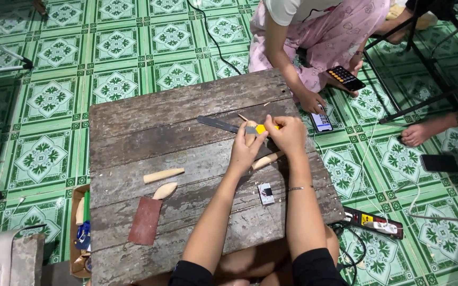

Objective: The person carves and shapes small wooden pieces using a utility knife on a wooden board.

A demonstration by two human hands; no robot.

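Between both hands (269,142): wood piece (250,132) w/ yellow knife (262,128).

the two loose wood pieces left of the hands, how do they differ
The straight wood stick is long, even and rod-like; the leaf-shaped wood piece is shorter, wider and tapers to a point. The stick lies alone on bare board; the leaf-shaped piece touches the top edge of the reddish sandpaper sheet. Both are pale, lie flat and are unheld, apart from either hand.
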